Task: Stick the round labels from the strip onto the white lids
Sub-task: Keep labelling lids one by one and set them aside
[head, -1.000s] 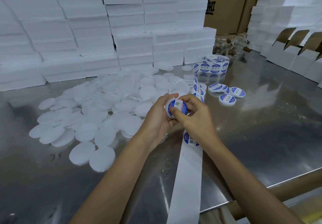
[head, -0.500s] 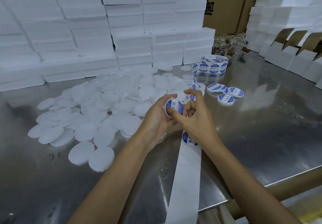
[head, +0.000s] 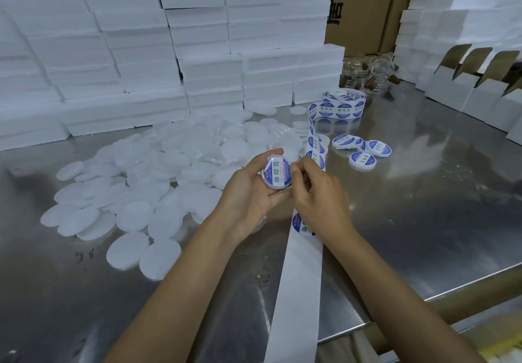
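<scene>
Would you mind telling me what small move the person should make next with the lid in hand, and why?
Probably set the white round plastic lid down beside the three labelled lids: its blue round label already covers the top, the left hand grips it, and the right hand's fingertips touch its edge.

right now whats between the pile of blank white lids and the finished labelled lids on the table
In the head view, the label strip runs down between the blank lids and the labelled lids, from the roll toward the table's near edge. Both hands work in that gap too.

White foam boxes (head: 197,40) and brown cartons (head: 364,9) stack behind a shiny steel table (head: 423,221).
</scene>
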Demonstrator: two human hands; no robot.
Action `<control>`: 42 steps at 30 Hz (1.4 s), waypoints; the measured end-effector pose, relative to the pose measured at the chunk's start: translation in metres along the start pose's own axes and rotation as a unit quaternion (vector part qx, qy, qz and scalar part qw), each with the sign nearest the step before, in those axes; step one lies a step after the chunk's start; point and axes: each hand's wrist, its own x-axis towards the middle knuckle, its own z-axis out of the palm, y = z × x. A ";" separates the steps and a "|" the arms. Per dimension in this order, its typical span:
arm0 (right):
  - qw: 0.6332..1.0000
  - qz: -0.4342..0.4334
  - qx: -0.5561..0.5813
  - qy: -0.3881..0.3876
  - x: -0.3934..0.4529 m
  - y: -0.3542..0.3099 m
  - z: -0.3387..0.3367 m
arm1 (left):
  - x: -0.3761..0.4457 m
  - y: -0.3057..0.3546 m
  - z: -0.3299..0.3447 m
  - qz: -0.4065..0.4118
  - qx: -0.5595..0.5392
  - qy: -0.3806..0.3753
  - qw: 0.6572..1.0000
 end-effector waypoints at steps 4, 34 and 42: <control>1.000 0.016 0.005 -0.020 -0.001 -0.001 0.000 | 0.000 -0.001 0.000 0.008 0.015 -0.003 1.000; 0.937 0.124 0.325 -0.038 0.003 -0.008 -0.001 | 0.003 -0.011 -0.001 0.157 0.339 0.031 0.927; 0.952 0.083 0.294 -0.034 0.001 -0.011 -0.003 | -0.001 -0.006 -0.005 0.163 0.304 0.046 0.937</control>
